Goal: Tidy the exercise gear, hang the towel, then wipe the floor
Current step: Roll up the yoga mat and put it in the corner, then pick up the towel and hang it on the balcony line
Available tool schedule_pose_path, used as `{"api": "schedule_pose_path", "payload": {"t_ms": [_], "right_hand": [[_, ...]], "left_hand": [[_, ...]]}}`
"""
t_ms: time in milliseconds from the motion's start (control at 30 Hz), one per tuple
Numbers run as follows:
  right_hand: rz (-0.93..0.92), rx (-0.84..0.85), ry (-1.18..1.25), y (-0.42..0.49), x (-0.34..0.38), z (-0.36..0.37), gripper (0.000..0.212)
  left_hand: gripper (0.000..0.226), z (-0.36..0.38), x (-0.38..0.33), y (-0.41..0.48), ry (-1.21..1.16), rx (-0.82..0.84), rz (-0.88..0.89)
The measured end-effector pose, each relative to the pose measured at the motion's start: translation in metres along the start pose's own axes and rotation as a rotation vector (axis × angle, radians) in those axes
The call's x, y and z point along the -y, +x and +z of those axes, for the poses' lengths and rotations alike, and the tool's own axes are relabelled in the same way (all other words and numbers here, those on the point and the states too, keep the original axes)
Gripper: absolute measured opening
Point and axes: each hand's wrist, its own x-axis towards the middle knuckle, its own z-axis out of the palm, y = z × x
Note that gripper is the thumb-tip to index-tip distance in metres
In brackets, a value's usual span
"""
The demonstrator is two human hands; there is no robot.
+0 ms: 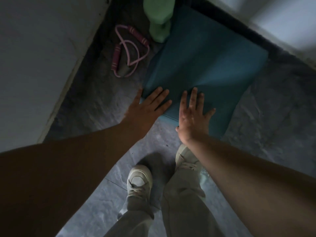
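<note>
Under both flat palms lies the near end of a teal mat (pixel 205 57), smooth, matte and foam-like, spread on the floor (pixel 102 103) and reaching away from the hands to a squared far corner. The left hand (pixel 150 106) is laid on the mat's near left corner, fingers straight and slightly fanned, the thumb held out past the mat's edge. The right hand (pixel 193 115) is pressed down just beside it, fingers straight and spread wide; nothing is gripped by either hand. A paler, thick lip is seen along the mat edge between the two wrists; whether it is a fold or a roll cannot be told.

Beyond the left hand, well apart from it, a pink rope (pixel 138 35) is coiled in loose loops, its two handles ribbed and darker. Farther off, just beside the mat's left edge, a green dumbbell (pixel 159 23) is seen, blurred, with a narrow waist. The floor is grey, mottled and stone-like. Nearer than the wrists, two pale laced shoes (pixel 139 180) and creased light trousers (pixel 184 202) are seen. A plain pale wall (pixel 34 65) runs left of the left arm.
</note>
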Motion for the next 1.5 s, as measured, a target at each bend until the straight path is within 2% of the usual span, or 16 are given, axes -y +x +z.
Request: {"api": "schedule_pose_path", "payload": {"t_ms": [133,333,433,600,767,900,1000,1133,1300,1500], "right_hand": [[-0.028,0.04,0.0,-0.017,-0.005,-0.012,0.122],[-0.12,0.013,0.007,-0.076,-0.005,-0.049,0.105],[-0.166,-0.013,0.011,-0.126,-0.006,-0.091,0.092],[-0.275,-0.042,-0.084,-0.222,-0.005,-0.203,0.089],[-0.372,-0.085,-0.163,-0.338,0.022,-0.332,0.08],[-0.452,-0.212,-0.12,-0.437,0.05,-0.419,0.071],[-0.584,-0.33,-0.122,-0.495,0.072,-0.469,0.066],[-0.747,-0.464,-0.146,-0.548,0.097,-0.519,0.07],[-0.974,-0.543,-0.212,-0.593,0.124,-0.55,0.063],[-1.226,-0.523,-0.269,-0.664,0.139,-0.518,0.068]], "left_hand": [[0.097,-0.017,-0.016,-0.018,-0.06,0.009,-0.008],[0.098,-0.061,-0.031,-0.069,-0.178,0.066,-0.064],[0.098,-0.101,-0.025,-0.11,-0.218,0.075,-0.108],[0.089,-0.196,0.01,-0.207,-0.214,0.0,-0.124],[0.082,-0.303,0.043,-0.342,-0.312,0.04,-0.337],[0.074,-0.382,0.055,-0.446,-0.396,-0.015,-0.466],[0.068,-0.429,0.068,-0.519,-0.451,-0.168,-0.6],[0.075,-0.47,0.072,-0.607,-0.398,-0.346,-0.749],[0.071,-0.49,0.025,-0.694,-0.344,-0.525,-0.957],[0.071,-0.463,-0.101,-0.775,-0.449,-0.417,-1.246]]}}
